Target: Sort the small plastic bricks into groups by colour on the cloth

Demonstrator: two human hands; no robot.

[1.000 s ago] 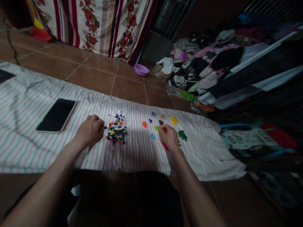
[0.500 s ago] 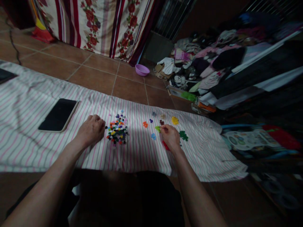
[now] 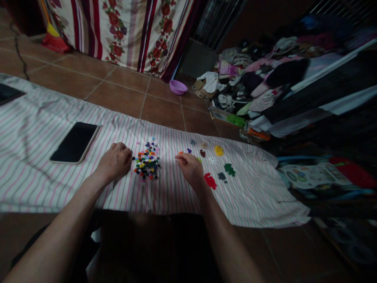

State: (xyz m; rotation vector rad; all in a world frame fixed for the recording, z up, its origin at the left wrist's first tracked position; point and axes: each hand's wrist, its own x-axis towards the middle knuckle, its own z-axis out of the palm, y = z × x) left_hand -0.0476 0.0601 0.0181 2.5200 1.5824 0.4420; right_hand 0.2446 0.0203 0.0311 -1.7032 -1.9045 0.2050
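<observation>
A mixed heap of tiny coloured pieces, like small blocks or beads [image 3: 147,162], lies on the striped cloth [image 3: 173,196]. At its left edge rests my left hand [image 3: 116,160], fingers curled; whatever may be inside is hidden. My right hand [image 3: 190,167] hovers right of the heap, thumb and fingertips pinched together, and anything between them is too small to make out. It partly covers the orange [image 3: 180,152] and lime green [image 3: 199,159] groups. Sorted by colour around it are red pieces [image 3: 210,181], dark green pieces [image 3: 229,169], yellow pieces [image 3: 219,150], brown pieces [image 3: 202,153] and grey pieces [image 3: 221,176].
A phone or tablet [image 3: 75,142] lies left of my left hand, with another dark device [image 3: 8,93] at the far left. Beyond the cloth stand a purple basin [image 3: 178,87] and a floral curtain [image 3: 126,35]. Clothes [image 3: 259,74] are heaped at the right.
My right hand has moved left from the lime green group toward the mixed heap, uncovering the red and grey groups. My left hand stays in place. The view has shifted slightly.
</observation>
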